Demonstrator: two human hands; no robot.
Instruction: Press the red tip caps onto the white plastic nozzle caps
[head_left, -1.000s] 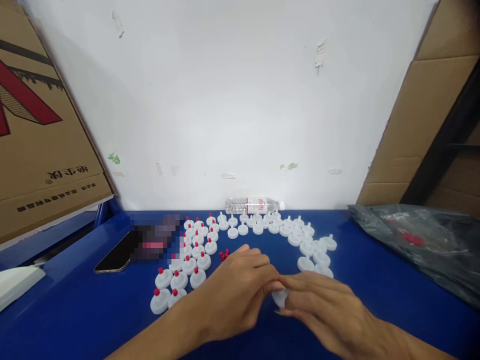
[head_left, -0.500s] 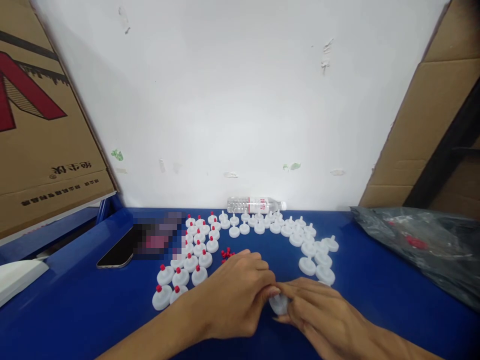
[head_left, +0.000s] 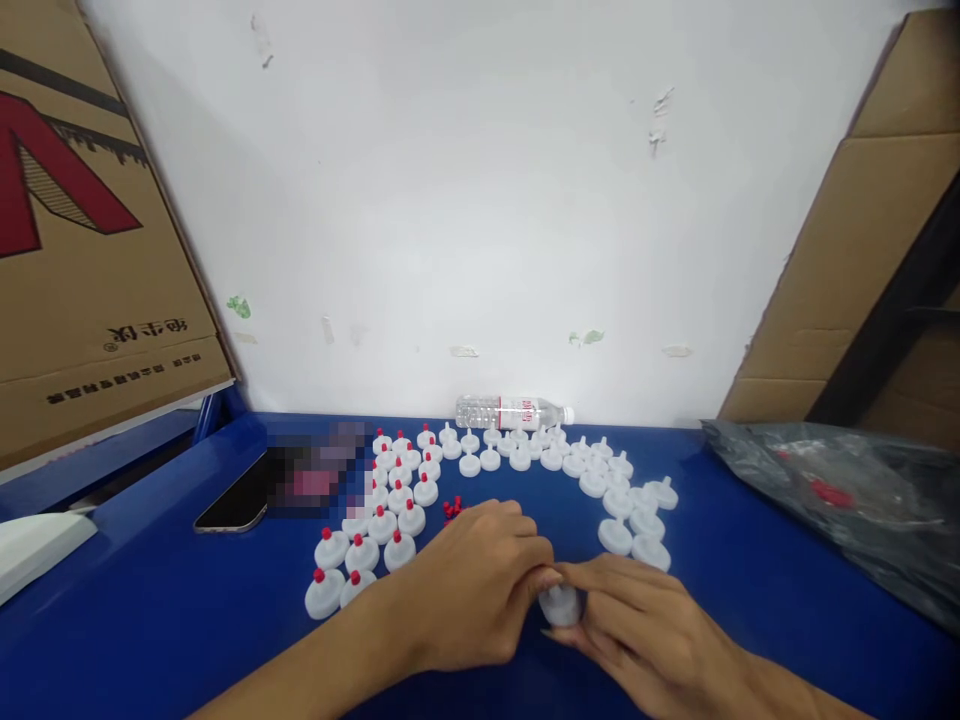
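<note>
My right hand (head_left: 652,620) is closed around a white spouted cap (head_left: 561,606), holding it over the blue table by its round body. Pinched at the top of that cap are the fingers of my left hand (head_left: 487,580), and whatever they grip is hidden. Just beyond my left knuckles lies a small heap of red tips (head_left: 453,508), partly covered by the hand. Several white caps with red tips (head_left: 400,550) stand upright to the left. White caps with bare spouts (head_left: 615,536) form an arc at the back and right.
A clear plastic bottle (head_left: 510,412) lies along the white wall. At left are a phone (head_left: 232,495) and a cardboard box (head_left: 97,290). A grey plastic bag (head_left: 847,500) with red pieces visible lies at right. The blue table (head_left: 150,620) runs up to the wall.
The view has shifted slightly. Both hands stay together at the white cap, with only a slight shift of the right fingers around it.
</note>
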